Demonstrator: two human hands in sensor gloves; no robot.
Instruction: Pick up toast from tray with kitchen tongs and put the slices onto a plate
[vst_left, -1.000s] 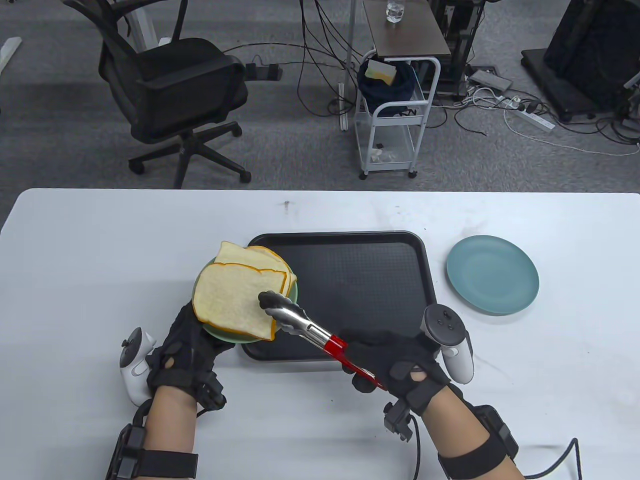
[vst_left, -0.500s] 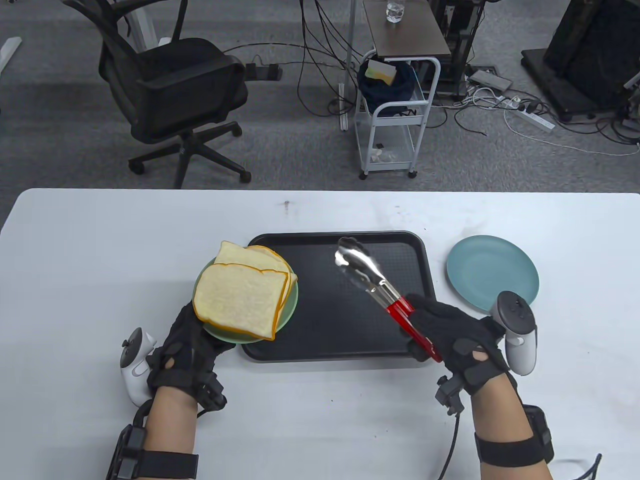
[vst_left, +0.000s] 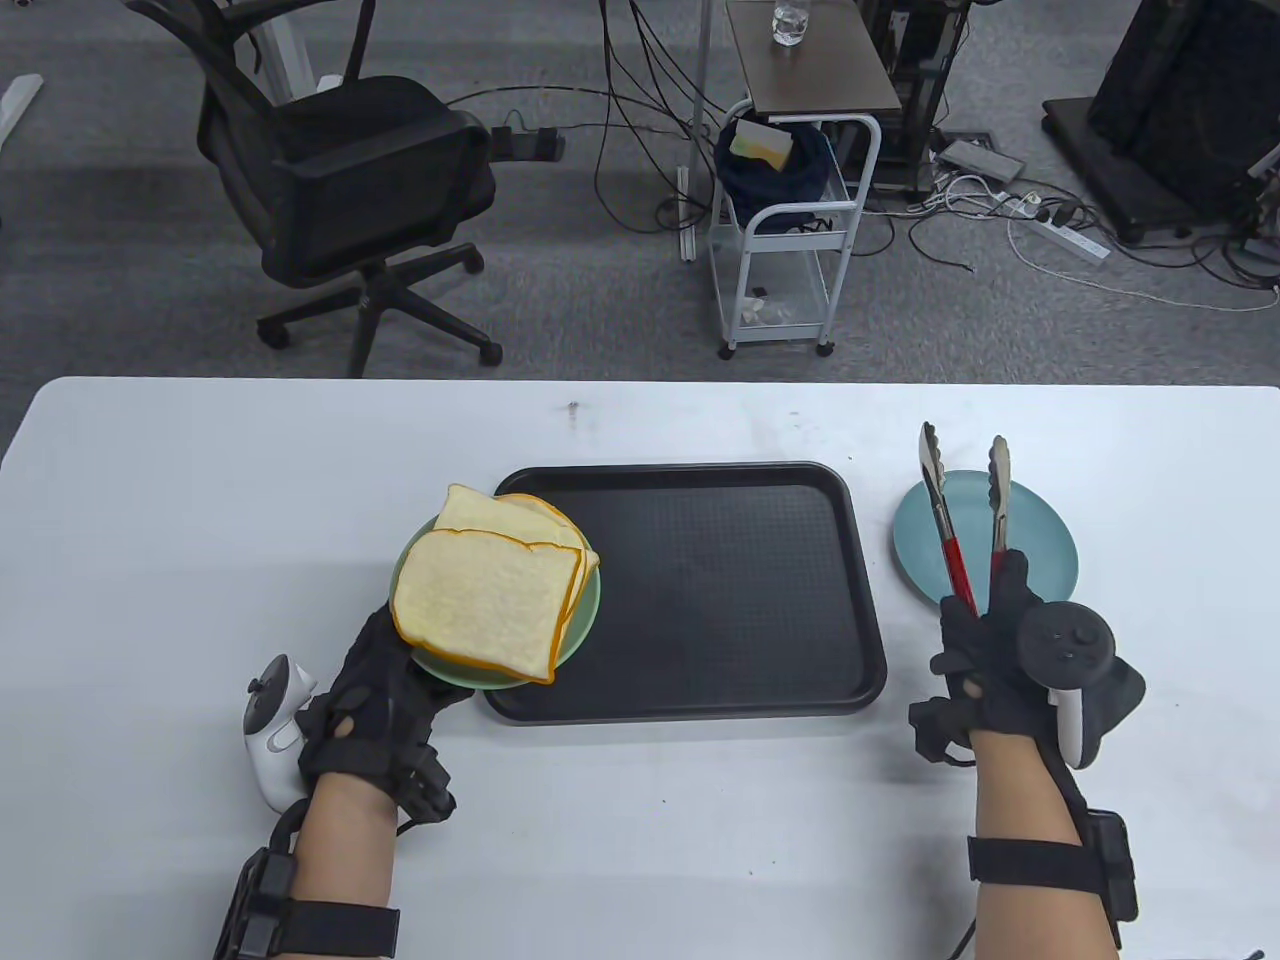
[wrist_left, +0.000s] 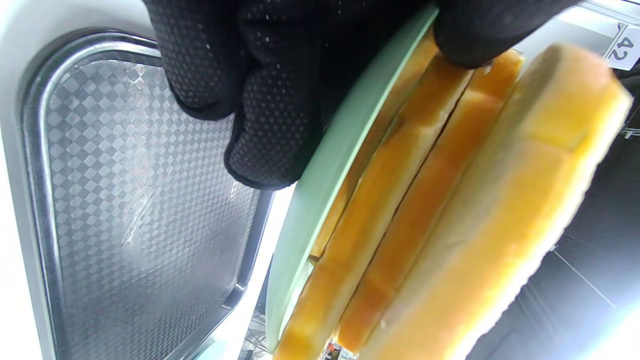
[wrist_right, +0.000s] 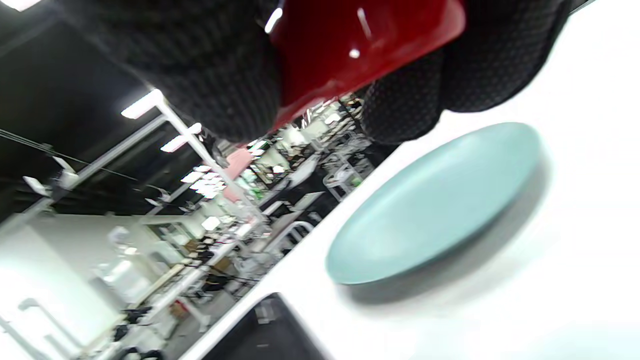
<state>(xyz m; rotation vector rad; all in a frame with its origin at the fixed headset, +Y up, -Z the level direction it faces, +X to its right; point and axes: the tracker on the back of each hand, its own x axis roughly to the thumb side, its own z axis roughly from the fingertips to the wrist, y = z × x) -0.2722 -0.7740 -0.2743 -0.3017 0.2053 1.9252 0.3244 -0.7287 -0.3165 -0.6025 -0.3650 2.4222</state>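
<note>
My left hand (vst_left: 395, 665) grips a pale green plate (vst_left: 586, 625) by its near-left rim, fingers underneath and thumb on top. It is held over the left edge of the black tray (vst_left: 720, 600). A stack of toast slices (vst_left: 485, 605) lies on the plate, and their orange crusts (wrist_left: 400, 210) show edge-on in the left wrist view. The tray holds nothing. My right hand (vst_left: 985, 625) grips the red-handled tongs (vst_left: 950, 540) with their steel tips spread apart. They point away from me above the blue plate (vst_left: 1040, 540), which is bare. The tongs hold nothing.
The white table (vst_left: 200, 500) carries only the tray and the blue plate (wrist_right: 435, 200). Beyond its far edge stand a black office chair (vst_left: 340, 190) and a white cart (vst_left: 790, 230), with cables on the floor.
My right hand carried the tongs from the toast stack rightward across the tray to above the blue plate, and their tips have spread apart. The left hand and its plate barely moved.
</note>
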